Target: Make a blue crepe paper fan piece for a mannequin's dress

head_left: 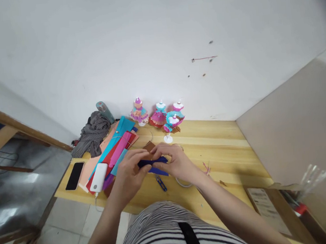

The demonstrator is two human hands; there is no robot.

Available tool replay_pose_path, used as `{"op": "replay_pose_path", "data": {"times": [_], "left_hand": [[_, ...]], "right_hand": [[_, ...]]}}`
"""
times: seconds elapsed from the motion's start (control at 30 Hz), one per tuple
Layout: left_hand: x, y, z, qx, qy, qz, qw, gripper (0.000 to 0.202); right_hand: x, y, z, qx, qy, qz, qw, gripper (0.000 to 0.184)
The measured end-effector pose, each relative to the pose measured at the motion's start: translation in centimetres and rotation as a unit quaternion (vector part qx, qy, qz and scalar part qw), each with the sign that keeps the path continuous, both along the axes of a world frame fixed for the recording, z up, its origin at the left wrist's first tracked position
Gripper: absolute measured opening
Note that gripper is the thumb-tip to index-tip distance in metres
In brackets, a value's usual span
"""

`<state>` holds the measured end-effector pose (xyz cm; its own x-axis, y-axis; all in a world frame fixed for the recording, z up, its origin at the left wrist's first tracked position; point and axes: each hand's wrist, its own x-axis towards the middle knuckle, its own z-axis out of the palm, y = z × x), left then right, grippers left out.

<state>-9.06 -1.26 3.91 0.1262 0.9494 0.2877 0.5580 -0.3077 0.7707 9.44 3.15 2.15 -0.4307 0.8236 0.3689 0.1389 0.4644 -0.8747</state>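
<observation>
Between my two hands is a strip of dark blue crepe paper [146,163], gathered into narrow folds. My left hand [130,168] pinches its left end between thumb and fingers. At the right end, my right hand [174,159] grips the paper the same way. Another flat blue piece [159,171] shows just below the strip; whether it joins the held paper I cannot tell. A blue utility knife [161,183] lies on the wooden table [217,139] under my hands. Behind them a brown paper piece [149,146] is partly covered by my fingers.
Small dress forms in ruffled paper skirts [158,116] stand along the wall. Left lie coloured paper sheets [116,152], a white power bank [99,177], a phone [75,176], a striped cloth [92,133] and a flask [105,111]. A cardboard box [277,211] sits at the right.
</observation>
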Motion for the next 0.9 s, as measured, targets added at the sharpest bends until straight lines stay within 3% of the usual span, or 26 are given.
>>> {"op": "replay_pose_path", "data": {"times": [0.1, 0.13, 0.23, 0.37, 0.5, 0.6, 0.7, 0.9], "left_hand": [[0.0, -0.2, -0.8, -0.028, -0.103, 0.159, 0.981, 0.030], [0.1, -0.3, -1.1, -0.053, -0.146, 0.186, 0.970, 0.031], [0.2, -0.2, -1.7, -0.104, -0.191, 0.165, 0.962, 0.034], [0.7, 0.4, -0.8, -0.053, -0.155, 0.170, 0.972, 0.050], [1.7, 1.1, 0.0, -0.165, -0.243, 0.038, 0.955, 0.077], [2.8, 1.4, -0.1, -0.176, -0.279, -0.025, 0.944, 0.085], [3.6, 1.7, 0.0, -0.160, -0.250, -0.042, 0.954, 0.078], [4.3, 1.7, 0.5, -0.164, -0.206, -0.019, 0.965, 0.044]], "right_hand": [[0.8, -0.1, 0.3, 0.026, 0.007, -0.049, 0.998, 0.009], [1.1, -0.1, 0.5, 0.040, 0.008, -0.070, 0.997, 0.009], [1.9, -0.2, 1.1, 0.095, 0.000, -0.110, 0.989, 0.010], [2.4, -0.2, 2.0, 0.158, -0.010, -0.121, 0.980, 0.009], [2.5, -0.3, 2.0, 0.107, 0.027, -0.138, 0.984, 0.008], [2.4, -0.5, 1.4, 0.057, 0.066, -0.158, 0.984, 0.007], [2.4, -0.8, 1.1, 0.047, 0.078, -0.171, 0.981, 0.006], [2.6, -1.3, 1.3, 0.064, 0.057, -0.174, 0.981, 0.006]]}}
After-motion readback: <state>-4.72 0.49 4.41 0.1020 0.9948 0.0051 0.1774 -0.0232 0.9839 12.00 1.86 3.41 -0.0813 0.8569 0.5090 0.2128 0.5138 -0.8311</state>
